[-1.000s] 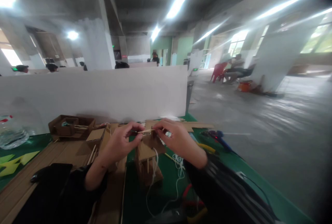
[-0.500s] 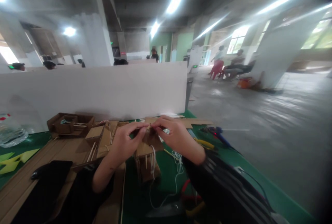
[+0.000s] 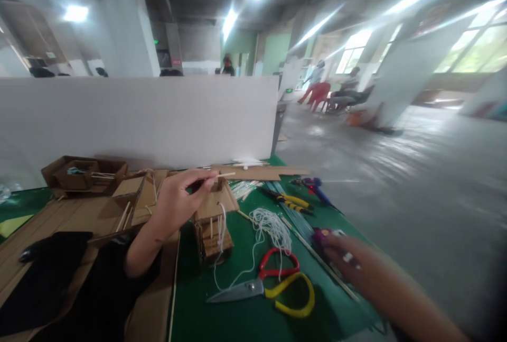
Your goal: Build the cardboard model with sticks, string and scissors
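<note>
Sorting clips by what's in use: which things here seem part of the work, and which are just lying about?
Seemingly part of the work:
thin stick, in the left hand
cardboard model, beside it
purple item, at the right hand; blurred, grip unclear

Seemingly just lying about:
scissors
yellow-black pliers
open cardboard box

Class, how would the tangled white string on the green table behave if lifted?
The string would probably droop, since its thin strands curl loosely. Its overlapping loops might snag. It could also tug the brown cardboard structure, over whose edge one strand appears to hang.
</note>
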